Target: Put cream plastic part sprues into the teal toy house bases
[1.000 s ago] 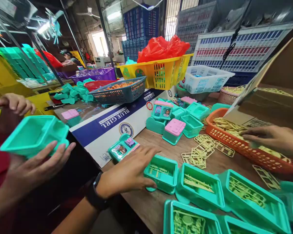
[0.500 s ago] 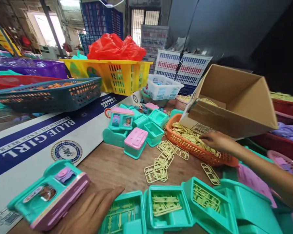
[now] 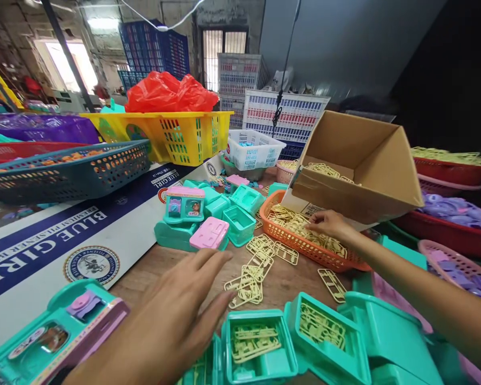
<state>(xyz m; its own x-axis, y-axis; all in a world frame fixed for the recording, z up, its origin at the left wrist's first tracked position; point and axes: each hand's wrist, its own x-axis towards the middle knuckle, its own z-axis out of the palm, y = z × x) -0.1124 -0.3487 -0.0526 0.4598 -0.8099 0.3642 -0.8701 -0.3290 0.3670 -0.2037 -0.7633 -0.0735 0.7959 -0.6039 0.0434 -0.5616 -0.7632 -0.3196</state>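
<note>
My left hand [image 3: 172,321] hovers open, palm down, over the wooden table, fingers pointing at loose yellow plastic frames [image 3: 248,280]. Just right of it lies an open teal tray [image 3: 260,347] holding yellow frames, with a second such tray [image 3: 324,334] beside it. A teal and pink toy [image 3: 52,331] lies at its left. My right hand [image 3: 328,224] reaches into the orange basket [image 3: 304,246], fingers resting on the pile of yellow frames. Whether it grips any is unclear. A tilted cardboard box [image 3: 356,166] leans over that basket.
Teal toy boxes [image 3: 184,206], one with a pink lid [image 3: 209,234], cluster mid-table. A printed cardboard sheet [image 3: 64,240] covers the left. Behind stand a grey basket [image 3: 64,171], yellow basket [image 3: 176,136] and white basket [image 3: 252,149]. Red basket [image 3: 457,235] of purple parts at right.
The view has swung right, away from another person's hands holding a teal box. My left hand has lifted off the teal tray and moved forward. My right hand stays in the orange basket.
</note>
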